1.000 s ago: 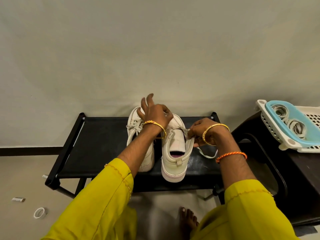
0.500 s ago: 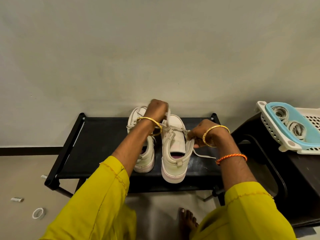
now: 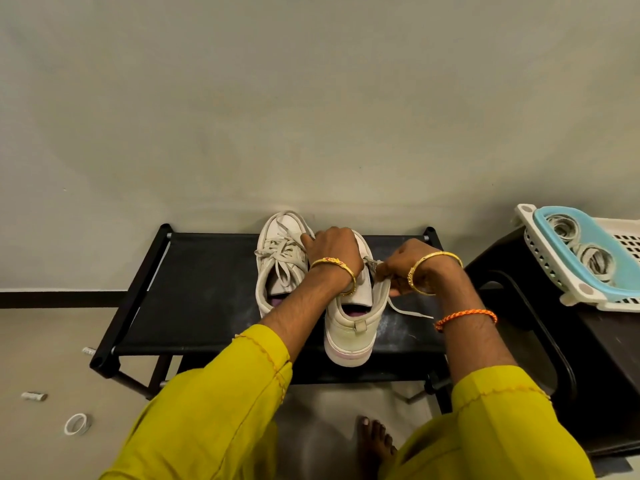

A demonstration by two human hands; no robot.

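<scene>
- Lacing job is looking partway done, by my read: the left-side shoe [image 3: 277, 261] is sitting on the black rack [image 3: 194, 289] with its laces already threaded and lying loosely crossed over the tongue, and no hand is touching it.
- The right-side shoe [image 3: 349, 337] is the one being worked: standing upright on the rack just beside the other, heel toward the person and overhanging the front edge a little, tongue showing bare near the opening.
- Left to do, as I judge it: finishing the threading through the upper eyelets, pulling even, tying. How many rows are through is hidden under the hands.
- The left hand [image 3: 334, 252] is lying over the front half of the right-side shoe, knuckles up, fingers curling down the far side; I cannot tell whether it is gripping the lace, the shoe, or nothing.
- The right hand [image 3: 398, 268] is pinching the lace [image 3: 408, 310] between thumb and fingertips right at the shoe's right edge, by the eyelets.
- The lace is running from that pinch into the shoe, and its loose tail is trailing down onto the rack just below the right wrist.
- So the shoe is sitting directly under and between both hands, touching each; the two hands are near each other but apart.
- Off to the right, a white basket [image 3: 585, 299] is resting on a dark stool [image 3: 606, 358]; a tape roll [image 3: 77, 424] is lying on the floor at left.
</scene>
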